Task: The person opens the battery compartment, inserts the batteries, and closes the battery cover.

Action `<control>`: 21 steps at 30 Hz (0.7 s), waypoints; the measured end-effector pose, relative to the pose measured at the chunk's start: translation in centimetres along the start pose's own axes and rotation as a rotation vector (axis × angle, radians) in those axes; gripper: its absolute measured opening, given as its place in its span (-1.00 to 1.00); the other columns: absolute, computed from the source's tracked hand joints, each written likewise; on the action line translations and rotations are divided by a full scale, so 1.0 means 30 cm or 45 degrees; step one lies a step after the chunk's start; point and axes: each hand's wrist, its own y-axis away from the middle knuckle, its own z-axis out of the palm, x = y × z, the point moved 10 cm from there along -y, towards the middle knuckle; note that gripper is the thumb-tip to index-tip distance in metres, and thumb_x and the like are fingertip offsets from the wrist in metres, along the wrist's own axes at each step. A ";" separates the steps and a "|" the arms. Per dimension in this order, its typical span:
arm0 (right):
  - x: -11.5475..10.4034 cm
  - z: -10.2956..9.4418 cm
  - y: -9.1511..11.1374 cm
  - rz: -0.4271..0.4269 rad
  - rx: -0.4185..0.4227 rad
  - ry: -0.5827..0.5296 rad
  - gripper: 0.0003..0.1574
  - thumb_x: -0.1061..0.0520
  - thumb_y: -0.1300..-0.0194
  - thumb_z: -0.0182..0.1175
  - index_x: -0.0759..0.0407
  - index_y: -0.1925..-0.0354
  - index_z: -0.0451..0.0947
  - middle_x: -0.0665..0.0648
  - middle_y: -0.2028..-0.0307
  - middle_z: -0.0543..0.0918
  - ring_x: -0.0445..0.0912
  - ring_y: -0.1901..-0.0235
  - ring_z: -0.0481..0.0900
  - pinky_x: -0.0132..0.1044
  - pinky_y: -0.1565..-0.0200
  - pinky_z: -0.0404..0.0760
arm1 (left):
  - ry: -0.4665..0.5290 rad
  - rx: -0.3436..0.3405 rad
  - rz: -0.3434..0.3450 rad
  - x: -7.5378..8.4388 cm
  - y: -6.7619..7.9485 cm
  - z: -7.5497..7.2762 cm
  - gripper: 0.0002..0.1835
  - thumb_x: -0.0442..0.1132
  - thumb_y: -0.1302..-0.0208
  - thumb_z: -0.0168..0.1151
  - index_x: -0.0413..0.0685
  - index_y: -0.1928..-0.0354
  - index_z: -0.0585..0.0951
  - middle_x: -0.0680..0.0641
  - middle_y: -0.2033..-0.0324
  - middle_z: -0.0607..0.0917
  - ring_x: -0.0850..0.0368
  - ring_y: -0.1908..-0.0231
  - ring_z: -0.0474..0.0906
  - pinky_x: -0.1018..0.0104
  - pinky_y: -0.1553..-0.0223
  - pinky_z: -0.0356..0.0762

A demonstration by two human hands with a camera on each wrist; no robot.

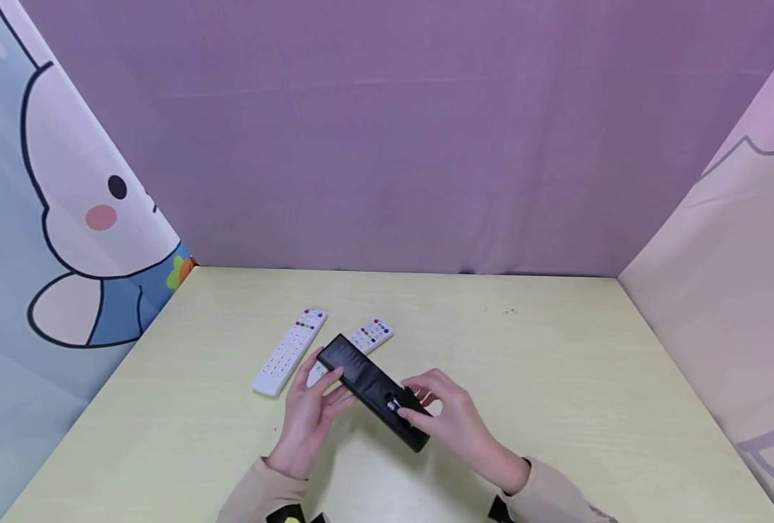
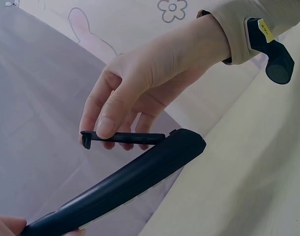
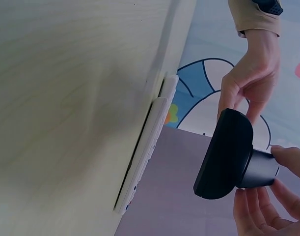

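My left hand [image 1: 303, 421] grips a black remote control [image 1: 361, 376] by its far left end, back side up, tilted above the table. A silvery battery-like piece [image 1: 393, 403] shows in the open compartment near its right end. With thumb and fingers, my right hand [image 1: 455, 415] pinches the black battery cover [image 2: 135, 138] over that end. In the left wrist view the cover slants up from the remote, its inner end close to the remote's tip; whether they touch I cannot tell. The right wrist view shows the cover [image 3: 260, 168] sticking out beyond the remote's end.
Two white remote controls lie on the table [image 1: 557, 363] beyond my left hand: one [image 1: 289, 354] at the left, the other [image 1: 372, 335] partly hidden behind the black remote. A purple cloth [image 1: 387, 145] stands along the back edge, with printed cloths on both sides.
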 end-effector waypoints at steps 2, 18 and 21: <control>-0.002 0.006 -0.002 -0.009 -0.017 0.025 -0.60 0.32 0.18 0.38 0.26 0.26 0.54 0.05 0.42 0.54 -0.14 0.48 0.50 -0.40 0.47 0.61 | -0.003 0.000 0.007 0.001 0.001 0.002 -0.34 -0.47 -0.17 0.02 -0.02 -0.30 0.08 -0.19 0.17 0.49 0.05 0.38 0.61 0.27 0.29 0.63; 0.016 0.047 -0.007 -0.028 -0.197 -0.012 -0.64 0.27 0.09 0.34 0.24 0.22 0.56 0.05 0.37 0.54 -0.14 0.41 0.49 -0.37 0.37 0.60 | -0.020 -0.019 0.001 -0.007 0.007 0.012 -0.36 -0.48 -0.16 0.03 -0.01 -0.28 0.13 -0.13 0.20 0.50 0.08 0.43 0.60 0.30 0.35 0.64; 0.041 0.052 -0.014 0.059 -0.258 -0.088 -0.71 0.26 0.00 0.28 0.24 0.22 0.57 0.06 0.38 0.56 -0.13 0.40 0.50 -0.35 0.34 0.60 | -0.024 -0.022 -0.002 -0.007 0.008 0.014 -0.37 -0.47 -0.16 0.03 -0.01 -0.27 0.13 -0.14 0.19 0.50 0.07 0.42 0.60 0.29 0.35 0.64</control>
